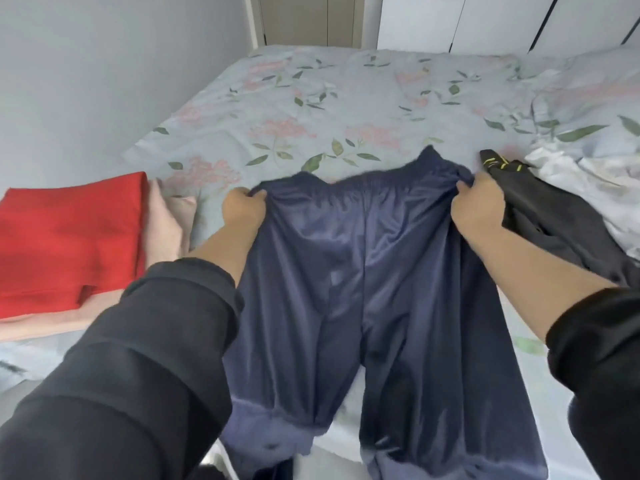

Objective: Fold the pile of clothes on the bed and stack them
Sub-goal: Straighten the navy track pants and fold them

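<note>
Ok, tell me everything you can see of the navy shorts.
The navy shorts are shiny, smooth-looking fabric with a gathered elastic waistband and lighter bands at both leg hems. Unfolded, they stretch over the bed, waistband far, legs toward the camera. The left hand and right hand each grip one waistband corner.

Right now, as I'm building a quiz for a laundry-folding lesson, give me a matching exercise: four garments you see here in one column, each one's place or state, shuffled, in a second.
Garments: 1 navy shorts; 2 red garment; 3 pink garment; 4 black garment.
States: A folded, beneath another folded piece; B crumpled beside the right hand; C waistband gripped by left hand and right hand; D folded, topping the left stack.
Pairs: 1-C; 2-D; 3-A; 4-B.
</note>
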`<action>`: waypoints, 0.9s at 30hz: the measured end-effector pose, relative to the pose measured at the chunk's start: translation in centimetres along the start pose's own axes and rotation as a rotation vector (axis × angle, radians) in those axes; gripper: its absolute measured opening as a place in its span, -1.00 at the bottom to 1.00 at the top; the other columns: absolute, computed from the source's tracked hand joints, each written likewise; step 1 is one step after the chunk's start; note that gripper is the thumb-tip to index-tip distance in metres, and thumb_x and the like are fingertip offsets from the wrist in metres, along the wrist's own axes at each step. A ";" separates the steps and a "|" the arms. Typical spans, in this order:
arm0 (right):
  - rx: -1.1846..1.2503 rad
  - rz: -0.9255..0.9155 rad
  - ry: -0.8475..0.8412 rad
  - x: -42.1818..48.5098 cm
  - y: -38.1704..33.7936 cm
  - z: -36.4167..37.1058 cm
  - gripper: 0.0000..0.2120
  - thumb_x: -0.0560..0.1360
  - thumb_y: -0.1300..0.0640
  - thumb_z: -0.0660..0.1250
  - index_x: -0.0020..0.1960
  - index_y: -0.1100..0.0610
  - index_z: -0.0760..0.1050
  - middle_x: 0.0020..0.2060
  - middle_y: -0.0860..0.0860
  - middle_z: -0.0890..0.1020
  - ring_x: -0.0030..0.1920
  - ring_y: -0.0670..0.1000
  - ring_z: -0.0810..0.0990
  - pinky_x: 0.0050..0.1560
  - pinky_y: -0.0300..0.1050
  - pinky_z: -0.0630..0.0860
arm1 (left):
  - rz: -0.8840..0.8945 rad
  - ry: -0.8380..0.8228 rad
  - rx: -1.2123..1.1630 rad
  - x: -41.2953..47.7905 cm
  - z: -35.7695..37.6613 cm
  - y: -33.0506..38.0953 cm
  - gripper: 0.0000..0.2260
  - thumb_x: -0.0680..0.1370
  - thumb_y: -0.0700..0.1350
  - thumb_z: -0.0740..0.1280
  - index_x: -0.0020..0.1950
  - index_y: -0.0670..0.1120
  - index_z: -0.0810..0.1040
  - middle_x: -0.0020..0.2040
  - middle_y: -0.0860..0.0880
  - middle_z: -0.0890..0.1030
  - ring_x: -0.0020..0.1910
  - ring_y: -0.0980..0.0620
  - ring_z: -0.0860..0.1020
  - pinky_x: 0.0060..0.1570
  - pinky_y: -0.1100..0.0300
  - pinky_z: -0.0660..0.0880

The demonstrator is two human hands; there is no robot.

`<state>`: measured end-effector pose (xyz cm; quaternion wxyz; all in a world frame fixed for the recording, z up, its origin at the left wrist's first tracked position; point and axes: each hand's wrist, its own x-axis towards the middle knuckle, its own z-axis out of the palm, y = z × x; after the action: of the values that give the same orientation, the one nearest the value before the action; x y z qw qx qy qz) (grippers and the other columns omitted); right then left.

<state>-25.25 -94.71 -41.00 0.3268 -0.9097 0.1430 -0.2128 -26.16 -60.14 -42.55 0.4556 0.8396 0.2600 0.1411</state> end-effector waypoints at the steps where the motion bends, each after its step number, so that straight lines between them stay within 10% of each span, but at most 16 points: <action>1: -0.016 -0.038 0.004 1.6 -1.0 0.3 -0.77 0.60 0.17 0.15 0.09 0.35 0.40 0.04 0.33 0.54 0.08 0.29 0.51 -0.03 0.02 0.38 | 0.023 0.042 0.008 1.5 -0.4 0.6 -0.72 0.56 -0.06 0.29 0.12 -0.26 0.55 0.10 -0.21 0.59 0.12 -0.18 0.53 -0.04 0.22 0.35; 12: -0.477 -0.150 -0.285 3.1 2.0 9.6 -0.61 0.63 0.03 0.09 0.31 0.30 0.29 0.27 0.27 0.36 0.28 0.26 0.31 0.20 0.14 0.31 | 0.308 -0.032 0.568 3.7 4.3 -3.8 -0.65 0.61 -0.14 0.15 0.38 -0.18 0.30 0.25 -0.24 0.37 0.18 -0.25 0.41 0.04 -0.04 0.34; 17: -0.338 -0.188 -0.306 1.0 2.9 7.8 -0.54 0.61 0.03 0.14 0.38 0.30 0.23 0.30 0.29 0.37 0.30 0.27 0.31 0.28 0.10 0.25 | 0.475 -0.087 0.887 1.5 4.1 -4.1 -0.45 0.62 -0.10 0.07 0.56 -0.02 -0.09 0.55 -0.17 0.02 0.50 -0.18 0.02 0.42 -0.14 0.04; 22: -0.102 -0.134 -0.311 -4.5 4.7 3.9 -0.56 0.56 0.09 0.22 0.37 0.24 0.28 0.28 0.19 0.44 0.29 0.21 0.39 0.27 0.05 0.35 | 0.640 -0.333 0.675 -6.7 4.5 -3.2 -0.58 0.62 -0.13 0.12 0.50 -0.09 0.24 0.50 -0.15 0.20 0.49 -0.12 0.11 0.45 0.01 0.10; 27: 0.115 -0.028 -0.342 -10.5 6.2 -1.5 -0.52 0.50 0.14 0.35 0.36 0.21 0.31 0.25 0.11 0.50 0.25 0.13 0.46 0.15 -0.15 0.36 | 0.563 -0.430 0.432 -15.6 2.0 -1.3 -0.82 0.59 -0.10 0.17 0.01 -0.03 0.57 -0.14 0.06 0.55 -0.03 -0.03 0.51 -0.05 0.14 0.44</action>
<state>-35.87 -95.96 -47.14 0.3949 -0.9143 0.0604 -0.0671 -38.45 -69.73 -44.72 0.2562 0.9646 -0.0573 0.0240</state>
